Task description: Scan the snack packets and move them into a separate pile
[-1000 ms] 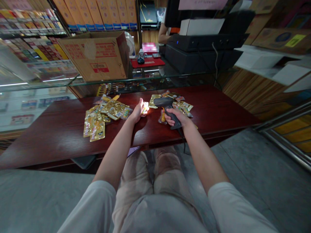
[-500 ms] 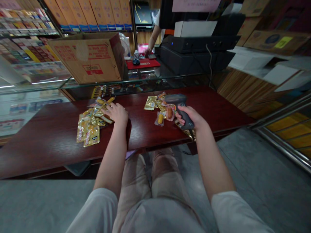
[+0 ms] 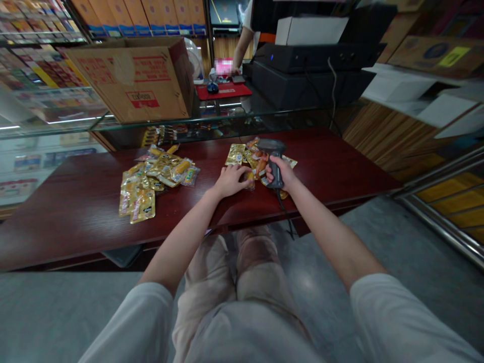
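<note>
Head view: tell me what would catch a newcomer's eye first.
Probably the dark scanner in the right hand, just right of centre over the red-brown table. Next, the heap of gold packets on the table's left. Behind that heap, a large cardboard box stands on the glass counter.

Here's the scanner [image 3: 276,159], dark grey and upright, its grip wrapped by the right fingers [image 3: 269,176], the broad head just above them, a dark cord [image 3: 280,199] dropping away below! Over at the left fingers [image 3: 245,170], a small yellow wrapped snack [image 3: 250,177] sits right at the tips, partly covered by them. Reddish-brown wrapped snacks [image 3: 260,165] bunch up between the two sets of fingers, and a flat gold packet [image 3: 235,154] lies just beyond the left ones, shiny side glinting.
</note>
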`<state>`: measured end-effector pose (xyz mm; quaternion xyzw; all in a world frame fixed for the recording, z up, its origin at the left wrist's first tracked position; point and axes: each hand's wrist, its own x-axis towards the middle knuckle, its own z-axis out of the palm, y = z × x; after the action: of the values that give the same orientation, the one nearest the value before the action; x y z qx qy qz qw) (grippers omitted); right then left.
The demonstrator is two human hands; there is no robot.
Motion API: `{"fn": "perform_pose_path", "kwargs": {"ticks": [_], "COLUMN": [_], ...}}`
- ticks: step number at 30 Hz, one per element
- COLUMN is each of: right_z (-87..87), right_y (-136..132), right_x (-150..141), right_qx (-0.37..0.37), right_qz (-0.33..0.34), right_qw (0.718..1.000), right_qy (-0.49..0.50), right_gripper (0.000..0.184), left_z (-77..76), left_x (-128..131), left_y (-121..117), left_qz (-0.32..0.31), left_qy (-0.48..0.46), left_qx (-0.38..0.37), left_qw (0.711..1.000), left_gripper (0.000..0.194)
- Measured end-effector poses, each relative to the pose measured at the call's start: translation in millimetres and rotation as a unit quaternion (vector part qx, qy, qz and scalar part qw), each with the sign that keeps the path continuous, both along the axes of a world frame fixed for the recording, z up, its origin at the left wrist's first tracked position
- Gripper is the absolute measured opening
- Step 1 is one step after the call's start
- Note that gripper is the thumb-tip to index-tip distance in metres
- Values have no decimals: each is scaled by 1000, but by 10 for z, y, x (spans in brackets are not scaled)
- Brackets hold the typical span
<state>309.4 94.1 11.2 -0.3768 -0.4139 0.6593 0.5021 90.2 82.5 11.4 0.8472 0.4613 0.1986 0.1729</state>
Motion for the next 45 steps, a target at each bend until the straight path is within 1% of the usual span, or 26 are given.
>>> {"fn": "perform_pose_path", "kwargs": {"ticks": [2,3,7,9,10,12,15,17,19,20,21,22,23,25,26,28,31,33,34,35,37,38,40,41,43,45], "right_z": [-24,-42,-69,-1,55,190,332,326,251,203,156,117,88,63,63,73,80,79,79,81,91,97,109,112,112,100], "right_y": [131,193,342,338,319,262,166,112,75,63,55,51,49,52,55,65,83,90,90,88,77,69,50,40,23,12], "right_x": [-58,-79,-85,-40,-13,31,5,-75,-169,-208,-237,-254,-259,-241,-225,-191,-161,-160,-163,-169,-179,-182,-183,-180,-173,-171], "right_qx": [2,3,6,13,17,19,-7,-35,-55,-62,-67,-70,-72,-74,-73,-71,-68,-70,-71,-73,-76,-76,-70,-65,-52,-40], "right_qz": [-1,-2,-18,-16,-3,52,165,234,283,299,310,317,322,321,315,294,269,268,272,278,291,295,295,293,290,296], "right_qw": [1000,1000,999,998,998,996,986,972,957,952,948,946,944,944,946,953,960,960,959,957,953,952,953,954,956,954], "right_qy": [7,14,36,53,62,70,35,0,-20,-25,-27,-26,-23,-11,-2,16,35,37,35,32,22,17,9,6,2,-3], "right_gripper": [43,43,39,37,36,37,31,27,25,25,25,25,25,23,22,21,20,20,20,19,19,19,20,20,22,24], "left_z": [-15,-30,-143,-195,-209,-204,-123,-47,17,36,44,42,31,0,-10,2,100,175,199,212,201,182,133,110,77,66], "left_x": [-48,-81,-212,-256,-272,-292,-323,-358,-397,-412,-421,-422,-418,-406,-409,-447,-577,-654,-675,-684,-678,-673,-684,-702,-758,-817], "left_y": [42,71,222,305,342,395,400,366,327,310,295,281,268,240,224,185,100,14,-35,-86,-167,-190,-194,-178,-132,-102], "left_qz": [13,16,13,32,48,83,111,123,132,136,140,142,139,119,102,65,-12,-87,-115,-125,-110,-91,-35,2,77,120], "left_qy": [-34,-62,-204,-258,-278,-314,-375,-429,-475,-487,-488,-480,-464,-418,-391,-341,-259,-166,-110,-63,-8,-5,-45,-83,-167,-238], "left_qx": [-19,-30,-65,-64,-66,-92,-184,-243,-286,-304,-316,-319,-314,-283,-267,-248,-239,-210,-190,-162,-100,-75,-51,-52,-72,-114], "left_qw": [999,998,977,963,957,941,902,861,821,808,802,805,816,855,875,905,936,959,969,977,989,993,997,995,980,957], "left_gripper": [39,44,80,84,81,69,55,50,46,43,38,33,28,21,21,24,30,38,42,42,31,23,10,13,24,27]}}
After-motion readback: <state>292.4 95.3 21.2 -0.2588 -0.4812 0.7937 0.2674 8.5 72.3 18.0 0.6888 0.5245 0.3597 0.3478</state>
